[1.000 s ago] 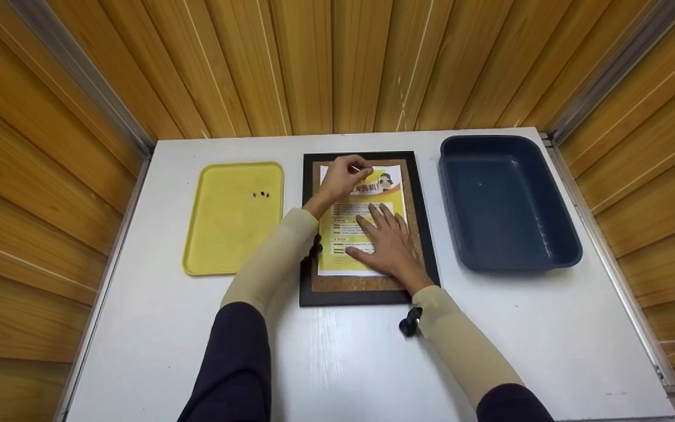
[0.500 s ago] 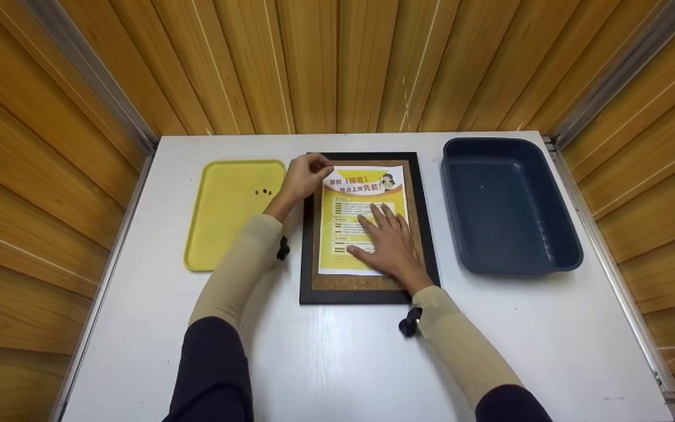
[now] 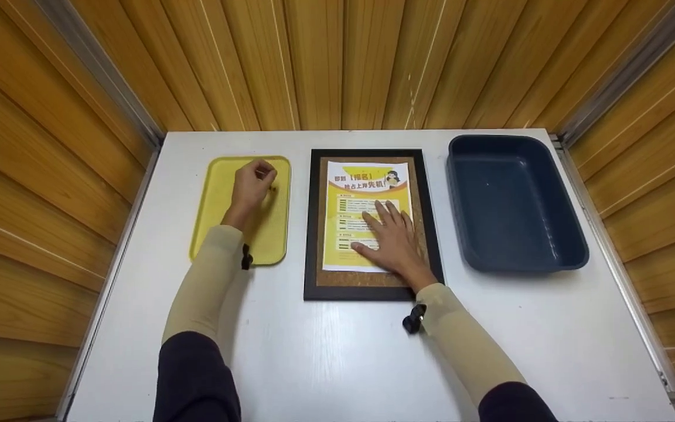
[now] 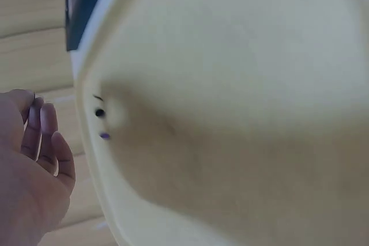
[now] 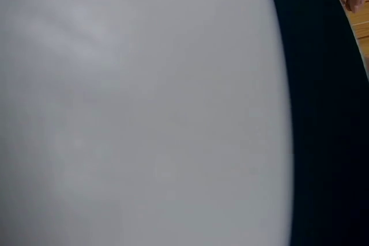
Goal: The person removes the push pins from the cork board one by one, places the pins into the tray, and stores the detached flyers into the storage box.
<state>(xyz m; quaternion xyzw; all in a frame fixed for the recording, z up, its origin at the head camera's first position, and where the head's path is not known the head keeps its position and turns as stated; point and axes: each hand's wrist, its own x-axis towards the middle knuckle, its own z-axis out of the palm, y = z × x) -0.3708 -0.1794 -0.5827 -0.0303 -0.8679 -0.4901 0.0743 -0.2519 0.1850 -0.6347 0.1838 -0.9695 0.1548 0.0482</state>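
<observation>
My left hand [image 3: 251, 186] is over the upper right of the yellow tray [image 3: 214, 205], fingers loosely curled and thumb close to the index finger. In the left wrist view nothing clearly shows in its grasp. Several small dark pieces, one a round black piece [image 4: 100, 112], lie near the tray's edge; in the head view the left hand partly hides them. My right hand [image 3: 393, 240] lies with fingers spread on a yellow and white printed poster [image 3: 343, 258]. The poster lies on a cork board [image 3: 337, 280] with a black frame [image 3: 310, 234].
A deep dark blue bin [image 3: 507, 217] stands right of the framed board on the white table [image 3: 326, 351]. Wood-plank walls [image 3: 367, 64] enclose the table at the back and both sides.
My left hand has moved left from the top of the poster, past its upper left corner, to above the yellow tray. My right hand stays spread on the poster.
</observation>
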